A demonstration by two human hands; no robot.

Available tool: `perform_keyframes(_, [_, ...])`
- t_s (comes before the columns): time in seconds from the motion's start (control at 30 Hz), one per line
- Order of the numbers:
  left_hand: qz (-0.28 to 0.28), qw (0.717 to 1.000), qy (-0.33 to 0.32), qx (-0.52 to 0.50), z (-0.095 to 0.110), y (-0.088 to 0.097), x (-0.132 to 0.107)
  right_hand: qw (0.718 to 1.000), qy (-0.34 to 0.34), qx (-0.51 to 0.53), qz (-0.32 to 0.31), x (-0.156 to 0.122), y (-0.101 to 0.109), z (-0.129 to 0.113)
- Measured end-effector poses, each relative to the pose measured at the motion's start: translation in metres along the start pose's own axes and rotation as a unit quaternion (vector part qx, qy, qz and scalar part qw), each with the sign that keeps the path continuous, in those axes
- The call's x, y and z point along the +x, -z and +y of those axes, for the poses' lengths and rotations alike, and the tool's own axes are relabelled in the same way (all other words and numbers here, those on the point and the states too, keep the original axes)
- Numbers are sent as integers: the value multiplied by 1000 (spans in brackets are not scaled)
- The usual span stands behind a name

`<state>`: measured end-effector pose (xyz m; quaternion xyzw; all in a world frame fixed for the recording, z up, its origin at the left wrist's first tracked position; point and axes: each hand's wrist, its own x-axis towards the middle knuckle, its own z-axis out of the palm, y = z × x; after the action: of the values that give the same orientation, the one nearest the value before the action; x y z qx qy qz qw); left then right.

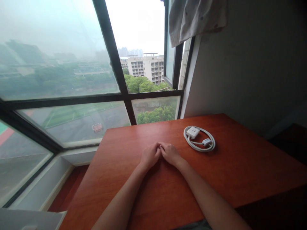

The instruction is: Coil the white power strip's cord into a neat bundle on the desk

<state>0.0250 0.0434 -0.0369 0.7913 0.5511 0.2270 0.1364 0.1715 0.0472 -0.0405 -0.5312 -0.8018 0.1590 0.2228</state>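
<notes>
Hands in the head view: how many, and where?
2. The left hand and right hand meet at the fingers over the reddish-brown table, both left of the coiled white extension cord in the picture. Some fingers are hidden beneath.

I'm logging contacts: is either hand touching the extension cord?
No, the cord lies coiled on the table, apart from the left hand and right hand.

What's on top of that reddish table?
The table bears a coiled white cord with a socket block and plug. The left hand and right hand rest there, fingers meeting. Whatever lies beneath these or inside the curled hands is hidden.
</notes>
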Motion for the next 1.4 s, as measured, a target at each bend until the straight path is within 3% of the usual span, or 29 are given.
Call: perform_keyframes(1.4, [-4,1000,2,-1,-1,0,-1,1000,-14,-5,-12,0,2,-3])
